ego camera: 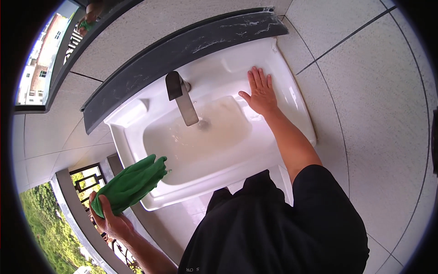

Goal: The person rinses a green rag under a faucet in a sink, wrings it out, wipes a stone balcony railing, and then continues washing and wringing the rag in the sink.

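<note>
My left hand (111,217) grips one end of a wet-looking green cloth (131,185), which stretches up and right over the near left rim of a white ceramic washbasin (219,174). My right hand (261,90) lies palm down, fingers spread, on the basin's right-hand deck and holds nothing. Cloudy water (215,137) stands in the bowl, with the drain dimly visible under it. A dark grey metal faucet (183,101) reaches over the bowl from the back; whether it runs I cannot tell.
Behind the basin runs a dark marbled stone ledge (191,48) against a tiled wall (369,85). A dark-framed mirror (61,51) at the upper left reflects a hand and green cloth. At the lower left are a balcony edge (85,229) and metal railing (87,183), with trees beyond.
</note>
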A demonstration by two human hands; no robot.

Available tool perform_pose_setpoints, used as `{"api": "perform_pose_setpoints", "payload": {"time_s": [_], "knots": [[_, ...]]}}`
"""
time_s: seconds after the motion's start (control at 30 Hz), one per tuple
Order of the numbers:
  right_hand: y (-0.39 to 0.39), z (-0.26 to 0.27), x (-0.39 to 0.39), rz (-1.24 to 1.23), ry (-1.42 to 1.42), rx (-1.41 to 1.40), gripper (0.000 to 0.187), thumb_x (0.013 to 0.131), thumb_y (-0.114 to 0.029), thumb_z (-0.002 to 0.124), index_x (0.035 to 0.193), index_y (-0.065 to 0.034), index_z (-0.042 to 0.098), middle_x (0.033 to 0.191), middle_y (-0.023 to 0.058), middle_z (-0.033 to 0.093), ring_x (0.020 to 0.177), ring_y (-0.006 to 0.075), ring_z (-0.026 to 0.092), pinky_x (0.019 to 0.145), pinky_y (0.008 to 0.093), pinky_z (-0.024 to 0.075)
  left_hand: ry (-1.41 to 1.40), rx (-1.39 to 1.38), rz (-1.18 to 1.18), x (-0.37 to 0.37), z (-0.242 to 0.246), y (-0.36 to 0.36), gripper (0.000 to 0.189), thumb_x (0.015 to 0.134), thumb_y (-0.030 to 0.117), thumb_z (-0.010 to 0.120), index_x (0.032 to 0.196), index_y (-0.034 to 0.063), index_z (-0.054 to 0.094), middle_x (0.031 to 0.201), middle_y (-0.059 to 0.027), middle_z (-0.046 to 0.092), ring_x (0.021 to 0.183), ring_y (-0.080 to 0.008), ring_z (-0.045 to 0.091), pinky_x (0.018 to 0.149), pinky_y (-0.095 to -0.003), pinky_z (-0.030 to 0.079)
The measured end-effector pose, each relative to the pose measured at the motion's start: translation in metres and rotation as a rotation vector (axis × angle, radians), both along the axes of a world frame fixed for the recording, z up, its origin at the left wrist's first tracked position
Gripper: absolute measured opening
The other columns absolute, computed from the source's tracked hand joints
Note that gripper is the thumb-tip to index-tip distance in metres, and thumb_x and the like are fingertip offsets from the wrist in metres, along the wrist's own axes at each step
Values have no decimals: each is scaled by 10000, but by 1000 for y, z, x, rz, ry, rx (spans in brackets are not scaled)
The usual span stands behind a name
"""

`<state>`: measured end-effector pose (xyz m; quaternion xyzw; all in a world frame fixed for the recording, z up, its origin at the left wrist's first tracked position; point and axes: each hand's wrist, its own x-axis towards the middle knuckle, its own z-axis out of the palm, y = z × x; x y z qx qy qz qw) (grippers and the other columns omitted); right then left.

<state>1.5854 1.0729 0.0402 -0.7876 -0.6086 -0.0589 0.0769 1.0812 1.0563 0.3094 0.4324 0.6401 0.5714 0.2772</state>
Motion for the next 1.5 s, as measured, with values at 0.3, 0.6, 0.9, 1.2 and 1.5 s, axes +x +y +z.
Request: {"api": "perform_pose_setpoints", "payload": {"time_s": [0.3, 0.6, 0.9, 1.2, 1.5], "knots": [[-66, 13, -10, 173, 324, 60, 820, 905, -425, 700, 1501, 22, 357, 1620, 228, 241, 1523, 395, 191, 1229, 529, 186, -34, 13, 5, 0, 3, -4, 374, 961, 186, 702, 1294, 32, 633, 1250, -130, 636, 1111, -296, 628, 976, -414, 538], [-33, 8, 49, 187, -61, -60, 838, 987, -650, 405, 1562, -50, 298, 1660, 146, 199, 1542, 305, 149, 1262, 454, 96, 86, 69, -32, 13, -1, -1, 395, 966, 216, 700, 1311, 40, 620, 1272, -144, 621, 1136, -311, 616, 1005, -411, 521], [-135, 31, -109, 315, 527, -162, 912, 960, -585, 543, 1570, 9, 217, 1648, 210, 188, 1522, 383, 195, 1246, 507, 154, -141, 20, -64, -24, -14, 10, 397, 958, 194, 711, 1313, 38, 627, 1273, -120, 631, 1144, -268, 619, 995, -387, 521], [-158, 47, -123, -584, 234, -379, 972, 975, -618, 464, 1571, 75, 131, 1621, 365, -21, 1521, 491, -56, 1222, 578, 15, -128, 80, -344, -44, -3, 6, 299, 931, 67, 720, 1216, 10, 648, 1134, -58, 651, 1014, -154, 600, 943, -287, 480], [-128, 27, -121, 5, 427, -788, 862, 969, -618, 458, 1524, 35, 364, 1670, 194, 148, 1561, 325, 47, 1257, 460, 31, -182, 20, -307, -25, 0, -15, 292, 912, 18, 724, 1191, 2, 640, 1094, -48, 639, 961, -130, 595, 896, -262, 483]]}}
